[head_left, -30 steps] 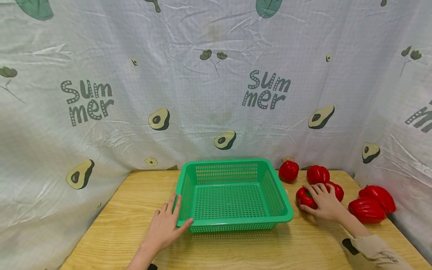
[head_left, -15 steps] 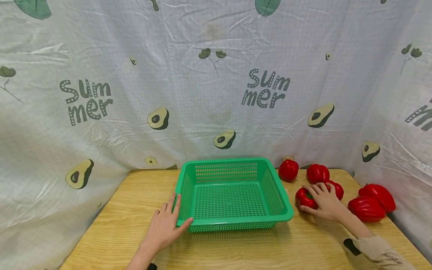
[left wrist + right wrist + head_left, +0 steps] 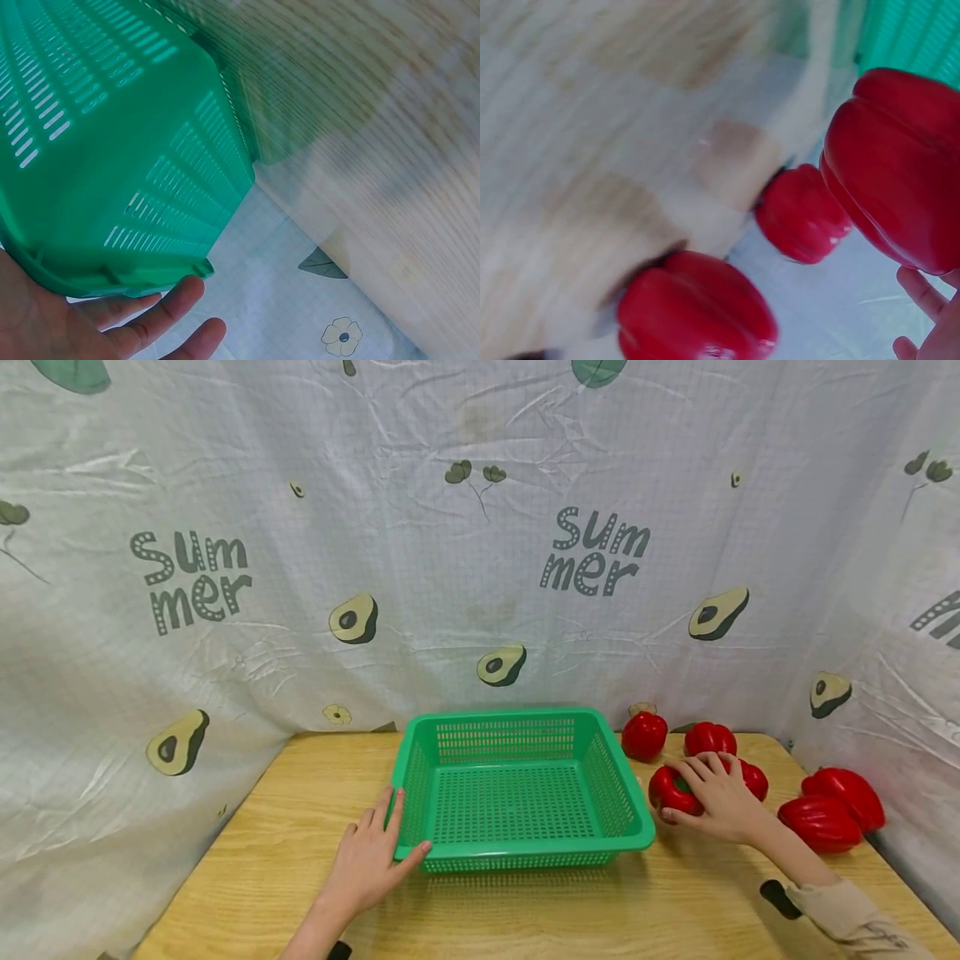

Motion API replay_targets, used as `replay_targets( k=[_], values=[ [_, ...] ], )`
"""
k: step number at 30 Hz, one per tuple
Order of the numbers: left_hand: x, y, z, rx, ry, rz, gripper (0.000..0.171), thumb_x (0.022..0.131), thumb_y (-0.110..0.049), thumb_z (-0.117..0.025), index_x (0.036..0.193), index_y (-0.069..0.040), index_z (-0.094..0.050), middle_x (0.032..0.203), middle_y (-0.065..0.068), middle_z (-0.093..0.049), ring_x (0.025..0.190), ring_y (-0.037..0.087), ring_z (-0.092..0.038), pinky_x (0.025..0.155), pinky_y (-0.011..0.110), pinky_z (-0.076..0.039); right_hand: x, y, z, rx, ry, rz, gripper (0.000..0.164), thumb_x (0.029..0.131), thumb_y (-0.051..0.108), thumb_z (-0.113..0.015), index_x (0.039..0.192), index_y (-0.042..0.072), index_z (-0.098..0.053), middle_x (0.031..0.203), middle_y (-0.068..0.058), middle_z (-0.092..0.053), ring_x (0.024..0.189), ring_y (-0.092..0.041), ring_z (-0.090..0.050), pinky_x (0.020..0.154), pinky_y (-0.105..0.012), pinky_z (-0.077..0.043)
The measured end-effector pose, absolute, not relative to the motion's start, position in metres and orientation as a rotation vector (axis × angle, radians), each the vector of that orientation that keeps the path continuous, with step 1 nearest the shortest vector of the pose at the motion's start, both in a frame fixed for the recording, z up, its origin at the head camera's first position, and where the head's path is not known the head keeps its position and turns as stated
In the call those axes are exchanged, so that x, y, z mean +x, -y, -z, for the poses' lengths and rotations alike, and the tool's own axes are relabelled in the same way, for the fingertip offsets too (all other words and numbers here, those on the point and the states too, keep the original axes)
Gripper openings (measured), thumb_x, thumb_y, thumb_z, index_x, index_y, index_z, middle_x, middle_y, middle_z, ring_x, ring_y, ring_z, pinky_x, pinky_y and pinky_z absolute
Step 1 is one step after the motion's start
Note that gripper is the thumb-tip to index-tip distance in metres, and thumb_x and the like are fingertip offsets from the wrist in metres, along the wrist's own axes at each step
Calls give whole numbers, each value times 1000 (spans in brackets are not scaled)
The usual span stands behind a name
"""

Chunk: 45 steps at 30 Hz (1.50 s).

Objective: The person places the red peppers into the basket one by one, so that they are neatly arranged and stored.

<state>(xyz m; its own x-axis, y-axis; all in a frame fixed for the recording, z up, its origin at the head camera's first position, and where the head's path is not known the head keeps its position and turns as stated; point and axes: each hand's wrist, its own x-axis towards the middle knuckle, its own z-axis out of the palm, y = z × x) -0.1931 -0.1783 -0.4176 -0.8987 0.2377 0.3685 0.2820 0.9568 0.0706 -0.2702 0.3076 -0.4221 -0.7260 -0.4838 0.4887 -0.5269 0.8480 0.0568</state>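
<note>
Held red pepper (image 3: 670,795) is glossy, lobed, green-stemmed; right hand (image 3: 723,802) has fingers curled round it. Left hand (image 3: 363,862), fingers spread, touches green basket (image 3: 525,848) at left.

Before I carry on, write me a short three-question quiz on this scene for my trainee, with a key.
1. True or false: the left hand touches the green basket.
2. Multiple choice: what does the right hand hold?
A. nothing
B. a red pepper
C. the green basket
3. Count: besides the held one, how many other red peppers show in the head view?

Key
1. True.
2. B.
3. Five.
</note>
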Motion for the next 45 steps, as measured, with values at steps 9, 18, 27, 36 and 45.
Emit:
replay_targets(
  k=[9, 18, 27, 36, 45],
  values=[
    [-195, 178, 416, -379, 2747, 184, 81, 82, -58, -47, 138, -1, -32, 142, 17, -32, 110, 31, -50, 74, 46, -45, -269, -298, 395, 801, 2429, -116, 62, 64, 43, -72, 112, 9, -54, 105, -13, -56, 102, -31, -37, 84, -58, -22],
    [-195, 178, 415, -377, 2753, 169, 80, 82, -55, -50, 138, -1, -32, 142, 18, -32, 111, 31, -50, 73, 46, -45, -270, -282, 375, 845, 2351, -136, 62, 64, 41, -71, 114, 11, -53, 103, -11, -57, 99, -29, -39, 82, -52, -24],
    [-194, 179, 415, -370, 2758, 166, 81, 82, -55, -51, 139, -2, -30, 143, 18, -31, 110, 32, -50, 74, 46, -45, -279, -257, 361, 907, 2344, -128, 62, 67, 43, -68, 116, 10, -51, 108, -10, -55, 99, -27, -40, 83, -53, -25],
    [-194, 179, 415, -366, 2767, 192, 80, 81, -54, -52, 139, -2, -30, 143, 18, -31, 109, 31, -50, 74, 47, -45, -301, -232, 362, 975, 2337, -129, 62, 72, 45, -64, 119, 8, -50, 109, -9, -53, 103, -28, -40, 85, -51, -24],
    [-194, 180, 415, -375, 2776, 188, 80, 82, -57, -48, 140, -4, -29, 143, 17, -30, 108, 30, -51, 71, 45, -45, -322, -210, 372, 992, 2421, -71, 66, 75, 47, -63, 126, 10, -46, 114, -10, -50, 100, -27, -40, 85, -53, -24]
  ],
)
